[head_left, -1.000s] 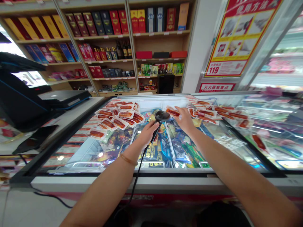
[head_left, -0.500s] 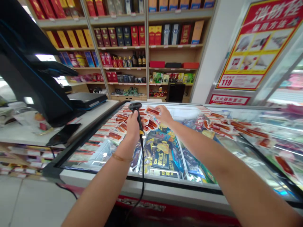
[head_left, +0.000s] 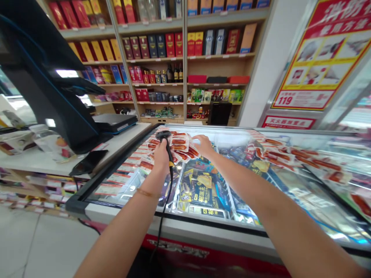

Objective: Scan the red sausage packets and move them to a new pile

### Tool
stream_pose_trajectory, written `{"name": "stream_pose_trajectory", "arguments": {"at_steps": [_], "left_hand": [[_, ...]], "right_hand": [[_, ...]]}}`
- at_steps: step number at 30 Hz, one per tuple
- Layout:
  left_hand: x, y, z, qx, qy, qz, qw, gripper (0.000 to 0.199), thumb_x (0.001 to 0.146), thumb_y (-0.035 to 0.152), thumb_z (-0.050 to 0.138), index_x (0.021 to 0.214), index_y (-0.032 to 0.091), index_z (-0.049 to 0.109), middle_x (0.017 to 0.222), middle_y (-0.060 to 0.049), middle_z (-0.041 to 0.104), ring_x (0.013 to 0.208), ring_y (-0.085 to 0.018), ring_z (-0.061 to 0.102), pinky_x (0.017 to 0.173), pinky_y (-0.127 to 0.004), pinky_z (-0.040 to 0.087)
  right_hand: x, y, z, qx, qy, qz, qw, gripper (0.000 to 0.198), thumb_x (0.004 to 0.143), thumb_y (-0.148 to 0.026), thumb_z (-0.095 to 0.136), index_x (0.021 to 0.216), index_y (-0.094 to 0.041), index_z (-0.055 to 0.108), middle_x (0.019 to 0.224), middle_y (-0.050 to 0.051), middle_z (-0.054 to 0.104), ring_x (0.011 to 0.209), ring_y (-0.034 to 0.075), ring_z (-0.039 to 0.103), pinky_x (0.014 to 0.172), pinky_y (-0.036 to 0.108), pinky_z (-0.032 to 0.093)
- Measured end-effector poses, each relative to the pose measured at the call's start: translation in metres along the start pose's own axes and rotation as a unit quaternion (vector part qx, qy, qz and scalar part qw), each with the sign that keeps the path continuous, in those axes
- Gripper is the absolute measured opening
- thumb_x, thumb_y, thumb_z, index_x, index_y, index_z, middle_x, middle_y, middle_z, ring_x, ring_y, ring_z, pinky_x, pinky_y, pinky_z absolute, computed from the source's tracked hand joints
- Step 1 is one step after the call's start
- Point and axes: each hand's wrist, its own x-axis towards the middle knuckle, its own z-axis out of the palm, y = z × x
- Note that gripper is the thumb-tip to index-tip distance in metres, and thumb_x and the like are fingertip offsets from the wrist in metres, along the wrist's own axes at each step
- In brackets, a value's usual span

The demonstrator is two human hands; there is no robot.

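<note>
My left hand [head_left: 161, 156] is wrapped round the handle of a black barcode scanner [head_left: 168, 148], whose head points away over the freezer. A cable runs from its handle down toward me. With bent fingers, my right hand [head_left: 204, 146] grips the right edge of a clear pack of sausages [head_left: 179, 142], just right of the scanner head. The thumb and the exact grip are hard to make out. More sausage packs [head_left: 146, 165] lie around and under both hands on the glass top of a chest freezer [head_left: 130, 216].
Further sausage packs [head_left: 278, 156] lie on the right part of the glass. Beneath it are bagged frozen goods [head_left: 203, 189]. A counter at left carries a scale [head_left: 116, 122], a dark phone-like slab [head_left: 88, 162] and a black terminal [head_left: 66, 112]. Shelves of boxes stand behind.
My right hand has drawn the sausage pack slightly down, so its face shows larger beside the scanner. My left hand keeps the scanner. The view has shifted a little left.
</note>
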Motion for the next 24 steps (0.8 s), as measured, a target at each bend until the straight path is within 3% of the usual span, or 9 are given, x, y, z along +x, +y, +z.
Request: {"name": "stream_pose_trajectory", "arguments": {"at_steps": [5,9,12,15,18,21,24], "left_hand": [[-0.023,-0.030,0.058,0.023,-0.085,-0.030,0.996,0.031,0.081,0.049,0.053,0.077,0.018,0.048,0.059,0.003,0.055,0.034,-0.007,0.044,0.036,-0.021,0.034],[-0.049,-0.053,0.103,0.029,-0.148,-0.070,0.986,0.031,0.083,0.049,0.052,0.081,0.019,0.047,0.064,0.003,0.057,0.036,-0.007,0.045,0.036,-0.021,0.035],[-0.068,-0.073,0.126,0.045,-0.184,-0.086,0.978,0.030,0.084,0.049,0.051,0.083,0.019,0.046,0.065,0.003,0.057,0.035,-0.007,0.045,0.035,-0.021,0.035],[-0.080,-0.095,0.135,0.060,-0.231,-0.089,0.967,0.032,0.083,0.051,0.054,0.086,0.020,0.047,0.066,0.003,0.057,0.035,-0.007,0.045,0.035,-0.021,0.034],[-0.085,-0.111,0.132,0.088,-0.268,-0.083,0.956,0.037,0.080,0.054,0.057,0.089,0.020,0.048,0.068,0.003,0.057,0.036,-0.006,0.045,0.035,-0.020,0.034],[-0.087,-0.116,0.126,0.107,-0.286,-0.079,0.949,0.038,0.079,0.055,0.058,0.092,0.020,0.050,0.070,0.003,0.058,0.037,-0.006,0.046,0.035,-0.020,0.035],[-0.089,-0.112,0.123,0.111,-0.296,-0.080,0.945,0.038,0.079,0.055,0.058,0.091,0.020,0.051,0.070,0.002,0.059,0.037,-0.006,0.046,0.035,-0.020,0.034]], "right_hand": [[-0.048,0.075,-0.070,-0.066,0.058,0.014,0.996,0.029,0.080,-0.020,0.057,0.107,-0.022,0.066,0.119,0.009,0.062,0.117,0.029,0.050,0.099,0.049,0.038],[-0.087,0.132,-0.125,-0.145,0.115,0.081,0.979,0.029,0.082,-0.024,0.052,0.107,-0.018,0.065,0.114,0.013,0.062,0.112,0.030,0.052,0.097,0.050,0.039],[-0.110,0.164,-0.151,-0.193,0.169,0.156,0.954,0.033,0.087,-0.031,0.045,0.109,-0.016,0.064,0.113,0.017,0.061,0.111,0.033,0.052,0.094,0.053,0.039],[-0.125,0.186,-0.162,-0.242,0.189,0.224,0.925,0.037,0.085,-0.028,0.045,0.115,-0.013,0.061,0.118,0.023,0.058,0.112,0.037,0.050,0.092,0.059,0.036],[-0.128,0.197,-0.168,-0.281,0.129,0.276,0.910,0.041,0.079,-0.024,0.050,0.116,-0.010,0.060,0.119,0.025,0.059,0.114,0.040,0.049,0.091,0.064,0.033],[-0.125,0.198,-0.174,-0.296,0.072,0.312,0.900,0.042,0.077,-0.023,0.051,0.115,-0.011,0.061,0.120,0.023,0.059,0.117,0.040,0.048,0.093,0.065,0.032],[-0.123,0.194,-0.177,-0.301,0.068,0.312,0.898,0.044,0.074,-0.024,0.057,0.116,-0.010,0.061,0.122,0.023,0.057,0.116,0.041,0.049,0.093,0.062,0.032]]}}
